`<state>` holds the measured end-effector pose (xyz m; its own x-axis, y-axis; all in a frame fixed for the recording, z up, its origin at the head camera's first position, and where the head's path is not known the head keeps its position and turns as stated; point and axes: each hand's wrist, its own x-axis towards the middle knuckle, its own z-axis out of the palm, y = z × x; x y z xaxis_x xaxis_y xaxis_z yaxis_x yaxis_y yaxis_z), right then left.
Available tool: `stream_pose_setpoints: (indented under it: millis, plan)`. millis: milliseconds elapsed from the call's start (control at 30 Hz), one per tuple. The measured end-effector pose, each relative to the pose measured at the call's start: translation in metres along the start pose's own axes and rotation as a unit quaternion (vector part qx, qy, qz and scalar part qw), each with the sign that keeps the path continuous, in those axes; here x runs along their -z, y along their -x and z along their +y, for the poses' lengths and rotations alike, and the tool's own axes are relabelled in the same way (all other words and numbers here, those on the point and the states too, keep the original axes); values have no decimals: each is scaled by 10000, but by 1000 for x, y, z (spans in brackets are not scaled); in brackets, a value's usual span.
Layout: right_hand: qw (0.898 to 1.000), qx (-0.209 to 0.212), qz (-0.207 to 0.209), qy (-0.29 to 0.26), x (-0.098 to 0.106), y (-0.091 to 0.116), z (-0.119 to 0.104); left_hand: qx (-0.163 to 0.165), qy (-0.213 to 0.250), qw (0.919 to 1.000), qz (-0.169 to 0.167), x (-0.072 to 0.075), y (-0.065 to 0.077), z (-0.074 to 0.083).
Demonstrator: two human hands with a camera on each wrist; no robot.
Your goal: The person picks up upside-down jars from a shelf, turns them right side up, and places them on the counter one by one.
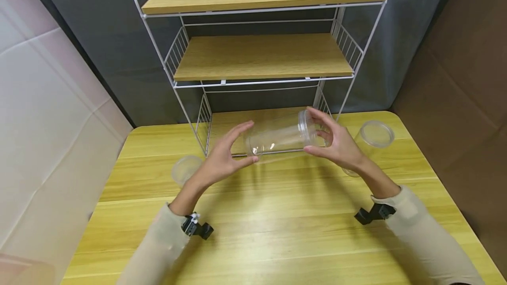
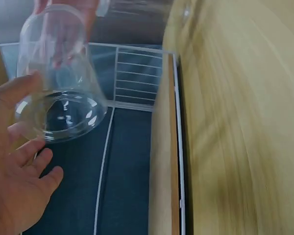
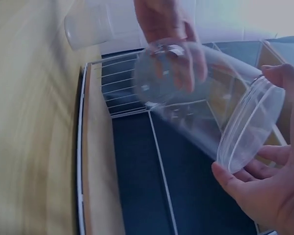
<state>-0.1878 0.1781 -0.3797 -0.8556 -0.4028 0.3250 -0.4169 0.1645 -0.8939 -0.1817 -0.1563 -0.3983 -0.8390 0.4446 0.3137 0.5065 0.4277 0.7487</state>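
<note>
A clear plastic jar [image 1: 275,140] with a ribbed screw lid [image 3: 251,125] lies nearly sideways in the air before the lowest shelf. My right hand [image 1: 336,142] grips it by the lid, thumb below and fingers above in the head view. At the jar's other end is my left hand [image 1: 223,155], thumb and fingers spread around the base [image 2: 61,115]. Its fingers [image 3: 179,58] look fairly straight in the right wrist view; whether they touch the jar I cannot tell. The clear jar shows nothing inside.
A white wire rack with three wooden shelves [image 1: 263,56] stands at the table's back. One clear jar [image 1: 376,134] stands right of it, partly behind my right forearm. Another clear container [image 1: 186,169] is at left, beside my left wrist. Fabric walls [image 1: 455,78] flank the wooden table [image 1: 269,223].
</note>
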Motion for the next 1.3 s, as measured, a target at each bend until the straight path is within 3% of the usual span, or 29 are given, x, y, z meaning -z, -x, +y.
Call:
stream_pose_setpoints:
  millis: [67,233,400,500,867,1133,1300]
  plan:
    - [9994,-11,-21,346,0,-3,-3,-44,-397,9990,-224,-3,0,-1]
    - [9930,115,-106,1168,-5,-11,-9,-95,-863,9950,-495,-11,-1,-3]
    - [9776,328,-239,2066,-12,-22,-17,-90,-876,9942,-617,-19,-1,-7]
    - [9704,421,-460,2332,-19,-29,-21,-116,-806,9939,-744,-23,-1,-11]
    - [9604,435,-1138,2507,-42,-33,-16,133,-455,9927,-1113,-35,5,-25]
    - [9556,513,-1323,2582,-55,-27,-7,380,-220,9906,-1296,-43,9,-34]
    - [9538,641,-1296,2635,-57,-23,1,355,-231,9904,-1319,-47,11,-36]
